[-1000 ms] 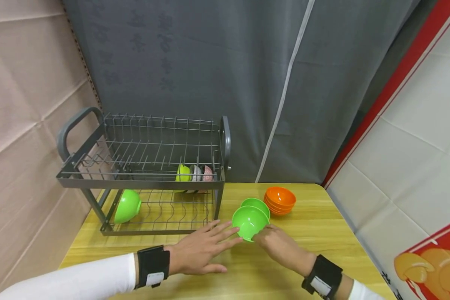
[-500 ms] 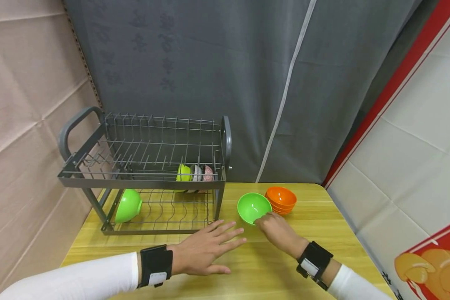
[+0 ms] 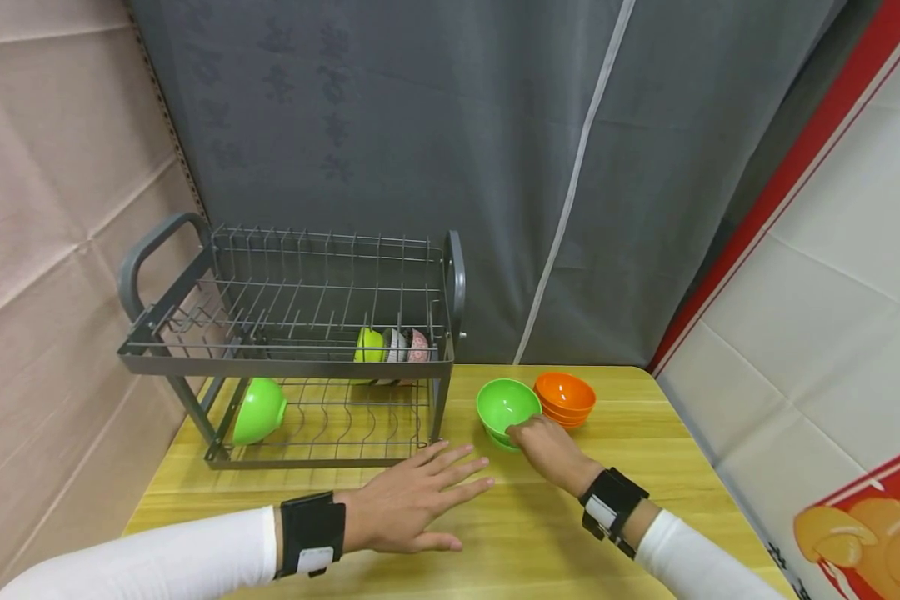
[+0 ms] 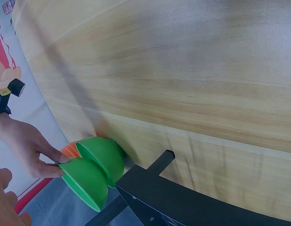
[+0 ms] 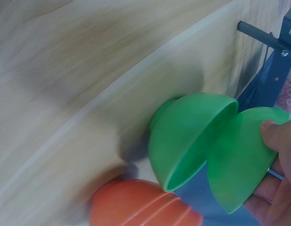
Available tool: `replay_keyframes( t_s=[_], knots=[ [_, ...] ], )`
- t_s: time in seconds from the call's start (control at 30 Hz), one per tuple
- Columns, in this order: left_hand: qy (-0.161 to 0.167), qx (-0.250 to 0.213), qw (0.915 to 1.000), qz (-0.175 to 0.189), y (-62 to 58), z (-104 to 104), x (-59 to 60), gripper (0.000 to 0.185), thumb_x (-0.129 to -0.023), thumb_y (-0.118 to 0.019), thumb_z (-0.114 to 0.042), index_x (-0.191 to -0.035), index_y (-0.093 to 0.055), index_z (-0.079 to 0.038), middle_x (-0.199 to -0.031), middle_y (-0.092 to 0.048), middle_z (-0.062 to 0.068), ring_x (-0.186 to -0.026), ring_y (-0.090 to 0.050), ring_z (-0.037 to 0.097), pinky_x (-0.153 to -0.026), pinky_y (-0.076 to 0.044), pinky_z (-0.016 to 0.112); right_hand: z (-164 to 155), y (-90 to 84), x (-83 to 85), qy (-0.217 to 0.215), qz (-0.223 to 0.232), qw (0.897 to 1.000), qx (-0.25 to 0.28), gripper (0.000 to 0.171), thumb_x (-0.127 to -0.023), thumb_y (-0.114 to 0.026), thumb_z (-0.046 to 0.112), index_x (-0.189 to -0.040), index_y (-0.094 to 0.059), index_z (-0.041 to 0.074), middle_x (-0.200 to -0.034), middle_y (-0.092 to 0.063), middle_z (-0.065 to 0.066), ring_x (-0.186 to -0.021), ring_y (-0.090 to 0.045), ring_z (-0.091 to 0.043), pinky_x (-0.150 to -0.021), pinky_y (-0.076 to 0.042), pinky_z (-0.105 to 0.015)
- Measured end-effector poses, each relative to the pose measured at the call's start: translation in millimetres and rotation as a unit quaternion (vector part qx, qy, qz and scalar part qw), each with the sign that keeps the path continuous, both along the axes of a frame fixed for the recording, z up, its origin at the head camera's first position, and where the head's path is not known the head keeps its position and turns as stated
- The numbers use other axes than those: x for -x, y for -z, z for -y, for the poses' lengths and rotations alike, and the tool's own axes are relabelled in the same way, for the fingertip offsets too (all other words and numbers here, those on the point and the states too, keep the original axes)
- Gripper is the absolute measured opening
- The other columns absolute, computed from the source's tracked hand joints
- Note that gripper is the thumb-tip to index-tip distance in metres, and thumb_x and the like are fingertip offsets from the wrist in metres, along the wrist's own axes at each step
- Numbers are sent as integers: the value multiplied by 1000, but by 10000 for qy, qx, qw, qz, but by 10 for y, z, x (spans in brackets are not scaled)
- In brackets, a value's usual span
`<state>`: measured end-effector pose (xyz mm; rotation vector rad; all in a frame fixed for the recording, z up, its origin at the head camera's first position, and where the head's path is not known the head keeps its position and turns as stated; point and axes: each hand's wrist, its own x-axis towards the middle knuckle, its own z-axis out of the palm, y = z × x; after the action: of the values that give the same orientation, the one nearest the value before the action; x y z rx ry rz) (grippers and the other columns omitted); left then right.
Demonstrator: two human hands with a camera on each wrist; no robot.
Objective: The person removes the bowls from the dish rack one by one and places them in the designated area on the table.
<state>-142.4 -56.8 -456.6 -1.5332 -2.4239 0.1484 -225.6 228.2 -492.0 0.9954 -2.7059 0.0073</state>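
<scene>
My right hand (image 3: 547,450) pinches the near rim of a green bowl (image 3: 507,402) between thumb and fingers. That bowl sits over a second green bowl (image 5: 185,136) on the table; in the right wrist view the held bowl (image 5: 242,162) is tilted, its edge at the other's mouth. Beside them on the right stands a stack of orange bowls (image 3: 566,396). My left hand (image 3: 416,504), palm down with fingers spread, hovers low in front of the rack's right end, holding nothing.
A dark two-tier dish rack (image 3: 292,367) stands on the left. Its lower tier holds a green bowl (image 3: 259,412) on its side at the left, and small lime, grey and pink bowls (image 3: 417,346) at the right. A grey curtain (image 3: 330,125) hangs behind the wooden table (image 3: 510,533).
My right hand has carried the green bowl away from me, towards the back of the table and over the other green bowl. My left hand has hardly moved.
</scene>
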Motion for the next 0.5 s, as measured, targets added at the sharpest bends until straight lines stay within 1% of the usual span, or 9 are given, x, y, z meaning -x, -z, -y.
replay_keyframes(
  t_s=[0.13, 0.2, 0.3, 0.4, 0.43, 0.5],
  knots=[
    [15, -9, 10000, -21, 14, 0, 4, 77, -102, -26, -69, -163, -21, -23, -170, -23, 4, -156, -28, 26, -126, -30, 47, -14, 40, 41, 141, 160, 9998, -60, 26, -84, -72, 0, -70, -59, 17, -59, -41, 10, -61, -46, -8, -59, -46, -29],
    [25, -20, 10000, -22, 20, 0, 5, 77, -102, -28, -69, -163, -21, -23, -170, -23, 4, -156, -28, 26, -125, -31, 48, -21, 67, 63, 176, 261, 9995, -57, 27, -85, -71, 1, -69, -56, 17, -59, -38, 9, -60, -43, -8, -57, -42, -27],
    [23, -13, 10000, -29, 30, -2, 7, 77, -102, -28, -68, -163, -20, -23, -170, -23, 4, -156, -26, 25, -126, -30, 48, -30, 111, 92, 226, 447, 9987, -36, 29, -85, -68, -1, -69, -53, 17, -59, -34, 8, -58, -37, -8, -55, -37, -25],
    [3, -6, 10000, -10, 37, -2, 8, 76, -102, -27, -68, -163, -21, -23, -170, -23, 4, -156, -26, 25, -125, -31, 49, -38, 157, 115, 272, 557, 9981, -66, 24, -86, -67, -1, -73, -58, 16, -60, -38, 8, -58, -38, -8, -54, -39, -26],
    [5, -3, 10000, -21, 39, -3, 9, 76, -102, -24, -68, -163, -21, -23, -170, -24, 4, -156, -27, 26, -126, -30, 49, -41, 172, 118, 277, 582, 9979, -69, 21, -87, -68, -1, -75, -61, 15, -60, -41, 8, -58, -41, -8, -54, -41, -27],
    [1, -2, 10000, 7, 43, 0, 10, 76, -102, -23, -68, -163, -22, -23, -170, -24, 5, -156, -27, 26, -126, -29, 48, -46, 196, 118, 284, 659, 9974, -68, 16, -87, -68, -1, -80, -66, 14, -61, -47, 8, -58, -46, -8, -54, -45, -28]
  ],
)
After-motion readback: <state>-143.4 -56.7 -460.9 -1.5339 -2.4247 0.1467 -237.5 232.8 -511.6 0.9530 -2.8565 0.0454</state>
